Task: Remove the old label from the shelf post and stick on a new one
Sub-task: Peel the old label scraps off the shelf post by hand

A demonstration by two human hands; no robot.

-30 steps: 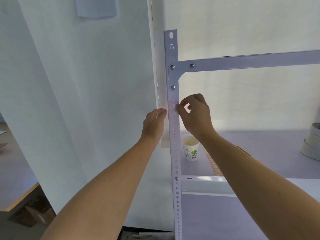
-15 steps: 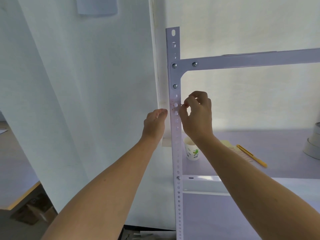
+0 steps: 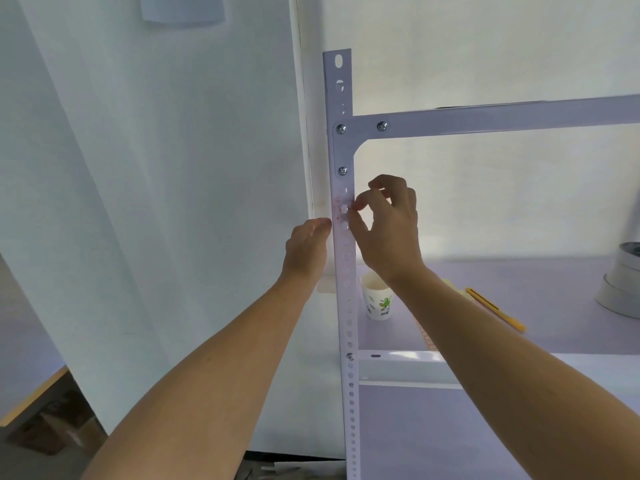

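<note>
A white perforated shelf post [image 3: 348, 306] stands upright in the middle of the view. A faint pinkish-red label remnant [image 3: 341, 207] clings to its face below the third bolt. My right hand [image 3: 386, 230] is at the post's right edge, thumb and forefinger pinched on the label's edge, the other fingers curled. My left hand [image 3: 306, 249] grips the post's left side just below the label, its fingertips hidden behind the post.
On the lower shelf board [image 3: 519, 292] stand a paper cup [image 3: 377, 297], a yellow utility knife [image 3: 495, 308] and stacked tape rolls [image 3: 623, 282] at the far right. An upper crossbeam [image 3: 502, 116] runs right from the post. A white wall panel [image 3: 156, 202] fills the left.
My right hand has shifted slightly up along the post's right edge while picking at the label. My left hand stays on the post. The camera has moved a little.
</note>
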